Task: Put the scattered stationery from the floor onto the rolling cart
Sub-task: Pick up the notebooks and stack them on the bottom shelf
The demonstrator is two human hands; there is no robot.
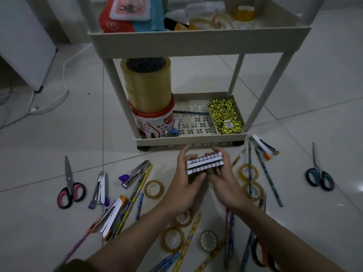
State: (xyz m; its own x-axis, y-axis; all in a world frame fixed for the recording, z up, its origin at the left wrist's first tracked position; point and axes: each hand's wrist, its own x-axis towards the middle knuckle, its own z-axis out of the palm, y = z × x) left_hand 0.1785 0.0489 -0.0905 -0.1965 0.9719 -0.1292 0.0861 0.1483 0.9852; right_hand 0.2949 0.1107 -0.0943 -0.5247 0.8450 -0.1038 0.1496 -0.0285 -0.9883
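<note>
Gripping two stacked spiral notebooks (pixel 205 162) between them, the left hand (pixel 185 185) and right hand (pixel 225 179) hold the pair above the floor (pixel 39 144), just before the rolling cart (pixel 193 141) bottom tray.

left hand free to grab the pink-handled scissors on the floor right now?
Probably not yet. The left hand and right hand are both clamped on the stacked spiral notebooks. The pink-handled scissors lie unobstructed on the floor, far to its left.
</note>
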